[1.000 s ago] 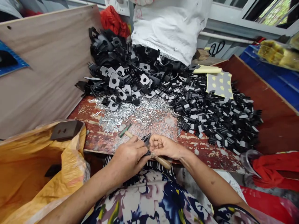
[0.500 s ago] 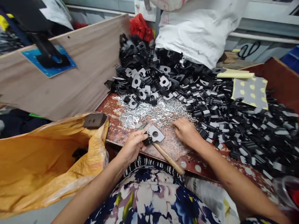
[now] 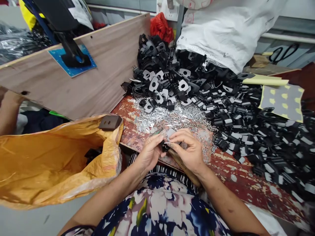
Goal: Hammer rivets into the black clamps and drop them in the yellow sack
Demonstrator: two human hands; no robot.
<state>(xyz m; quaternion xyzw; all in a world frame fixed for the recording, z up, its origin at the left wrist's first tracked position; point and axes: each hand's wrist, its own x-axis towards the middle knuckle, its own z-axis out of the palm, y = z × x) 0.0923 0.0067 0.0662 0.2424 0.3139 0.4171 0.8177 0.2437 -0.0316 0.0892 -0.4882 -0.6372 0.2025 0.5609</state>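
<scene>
My left hand (image 3: 150,152) is closed around a black plastic clip (image 3: 164,146) with a grey plate (image 3: 170,132), above the table's front edge. In my right hand (image 3: 190,151), thumb and forefinger pinch a thin metal pin (image 3: 167,143), its end at the clip's side; whether it has entered a hole I cannot tell. Beneath both hands lies a wooden handle (image 3: 183,165), its far end hidden. A loose heap of silvery pins (image 3: 169,115) covers the tabletop just beyond.
Piles of black clips (image 3: 154,83) and small black pieces (image 3: 246,131) fill the back and right. An open yellow sack (image 3: 73,141) with a dark block (image 3: 110,122) on its rim stands left, below a wooden board (image 3: 98,65). Another person's arm (image 3: 10,109) shows far left.
My right hand has come from the pin heap to the clip in my left hand, now with a pin between its fingers. The view has shifted, and another person's arm has appeared.
</scene>
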